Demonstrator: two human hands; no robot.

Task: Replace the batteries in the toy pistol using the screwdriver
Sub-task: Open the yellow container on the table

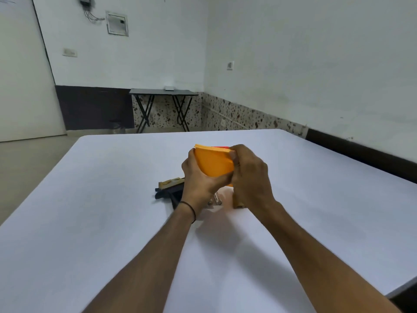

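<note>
The toy pistol point(168, 188), black with a tan top, lies on the white table point(112, 199) just behind the left hand point(198, 179), which hides its near end; both hands are raised above the table and wrapped around an orange box point(212, 161), the left hand gripping its left side with the thumb across the lower front, the right hand point(250, 177) curled over its right side and top corner; the box tilts slightly toward the camera, a red edge point(222, 147) shows along its top, and what it holds cannot be seen; under the hands, on the table, lie a small cylindrical piece point(217, 197) with a pale label, too blurred to identify, and just beside it a tan block point(238, 203) partly covered by the right wrist; a thin dark band point(190, 207) circles the left wrist; the table is covered in plain white and stands near the right wall; beyond it, against the far wall, stands a dark folding table point(162, 92) with a small white object point(169, 88) on top; a metal panel point(117, 23) is set high in that wall, with a pale door point(20, 64) at the left; speckled tile runs along the base of the walls.
</note>
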